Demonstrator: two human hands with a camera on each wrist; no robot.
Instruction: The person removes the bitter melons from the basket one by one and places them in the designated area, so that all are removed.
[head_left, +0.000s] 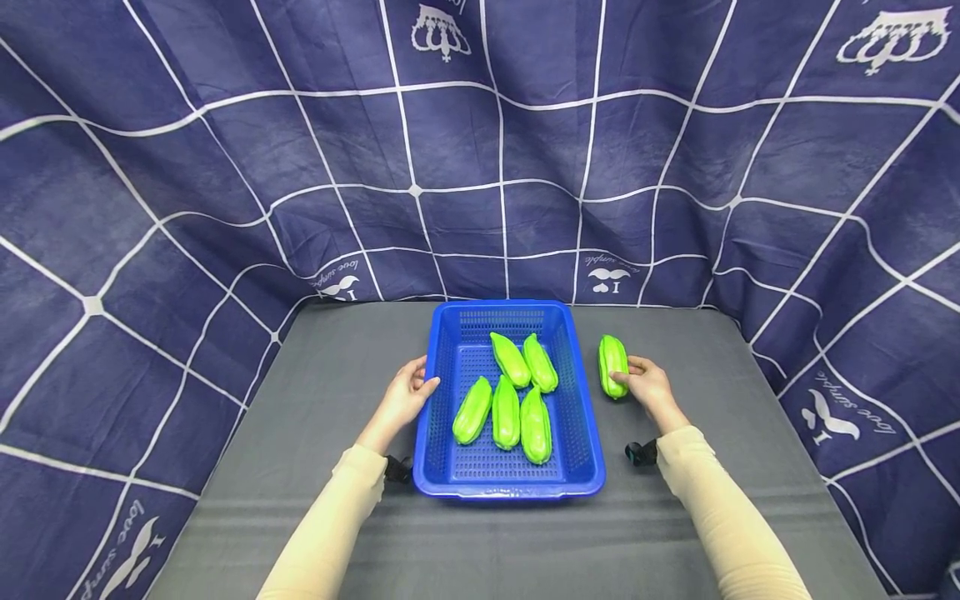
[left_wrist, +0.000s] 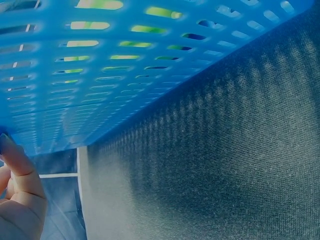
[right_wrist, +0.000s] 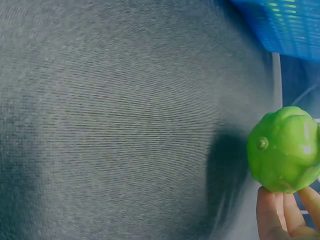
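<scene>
A blue plastic basket point(head_left: 506, 492) with slotted walls lies at the middle of the table. My left hand point(head_left: 406, 392) grips its left rim, and in the left wrist view a curled finger point(left_wrist: 22, 170) shows beside the slotted wall point(left_wrist: 75, 110). Several long, bright green, lobed vegetables point(head_left: 506, 412) lie in the basket. To the right of it, my right hand point(head_left: 647, 385) holds another long green lobed vegetable point(head_left: 612, 364) between thumb and fingers. The right wrist view shows this vegetable point(right_wrist: 282, 150) end-on, with a small stub, above the fingertips point(right_wrist: 270, 200).
Grey cloth covers the table point(head_left: 337, 358). A dark blue curtain point(head_left: 540, 150) with white lines hangs behind and at both sides. Black wrist devices point(head_left: 641, 452) are on both forearms, close to the basket's sides.
</scene>
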